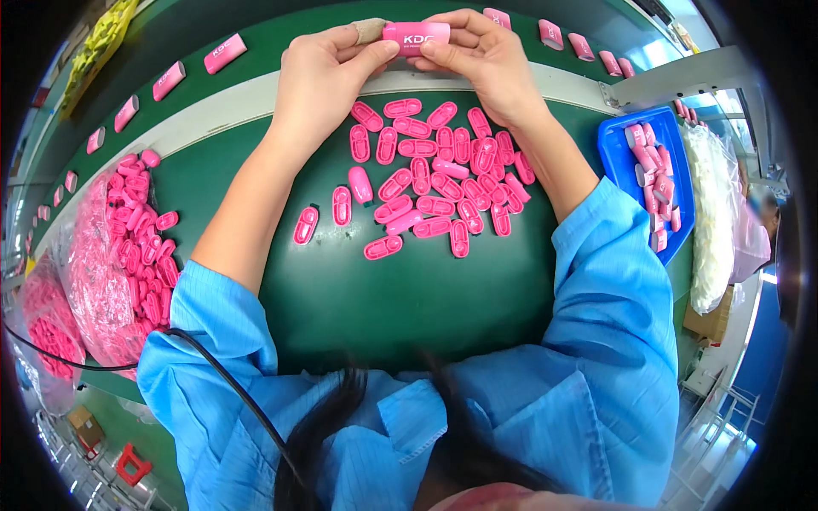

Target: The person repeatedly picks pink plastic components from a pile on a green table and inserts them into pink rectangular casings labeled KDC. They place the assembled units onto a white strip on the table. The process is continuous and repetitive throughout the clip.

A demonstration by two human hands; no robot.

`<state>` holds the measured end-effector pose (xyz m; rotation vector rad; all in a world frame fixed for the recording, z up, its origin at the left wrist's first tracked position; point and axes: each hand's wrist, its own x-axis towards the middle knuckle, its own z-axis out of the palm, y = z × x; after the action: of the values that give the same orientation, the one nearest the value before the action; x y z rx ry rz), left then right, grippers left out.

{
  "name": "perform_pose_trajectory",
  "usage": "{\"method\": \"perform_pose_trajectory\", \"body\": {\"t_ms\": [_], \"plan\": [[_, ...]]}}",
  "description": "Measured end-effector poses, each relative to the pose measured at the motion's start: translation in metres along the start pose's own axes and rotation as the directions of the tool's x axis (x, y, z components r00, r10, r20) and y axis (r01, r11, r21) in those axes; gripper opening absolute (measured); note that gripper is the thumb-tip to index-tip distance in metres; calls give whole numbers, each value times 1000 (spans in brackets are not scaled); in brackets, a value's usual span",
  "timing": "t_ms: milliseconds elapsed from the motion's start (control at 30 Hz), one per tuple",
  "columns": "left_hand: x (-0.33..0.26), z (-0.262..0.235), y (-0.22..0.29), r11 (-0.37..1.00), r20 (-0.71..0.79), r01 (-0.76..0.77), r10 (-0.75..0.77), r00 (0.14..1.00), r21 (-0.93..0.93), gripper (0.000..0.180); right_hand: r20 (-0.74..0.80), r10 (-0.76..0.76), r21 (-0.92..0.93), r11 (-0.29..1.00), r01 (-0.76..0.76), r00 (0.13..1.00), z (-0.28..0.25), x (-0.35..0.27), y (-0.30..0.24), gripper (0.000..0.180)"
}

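Between my two hands is a pink oval casing with white print, held level above the metal rail at the far edge of the bench. My left hand grips its left end with thumb and fingers; a tan cover sits on one fingertip. My right hand pinches the right end, thumb on the front face. Below them, many small pink oval caps lie scattered on the green bench, most with their hollow side up. A few lie apart to the left, one smooth side up.
Printed pink casings stand in a spaced row on the green belt beyond the rail. At left, a clear plastic bag spills pink caps. A blue tray with more casings is at right, beside a bag of white pieces.
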<state>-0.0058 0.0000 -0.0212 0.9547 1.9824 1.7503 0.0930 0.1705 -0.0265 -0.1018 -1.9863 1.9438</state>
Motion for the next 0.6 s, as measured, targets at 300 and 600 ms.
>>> {"method": "perform_pose_trajectory", "body": {"t_ms": [300, 600], "plan": [[-20, 20, 3, 880, -45, -244, 286, 957, 407, 40, 18, -57, -133, 989, 59, 998, 0, -1, 2, 30], [-10, 12, 5, 727, 24, -251, 307, 951, 639, 46, -31, 35, -163, 986, -40, 999, 10, 14, 1, 19]]}}
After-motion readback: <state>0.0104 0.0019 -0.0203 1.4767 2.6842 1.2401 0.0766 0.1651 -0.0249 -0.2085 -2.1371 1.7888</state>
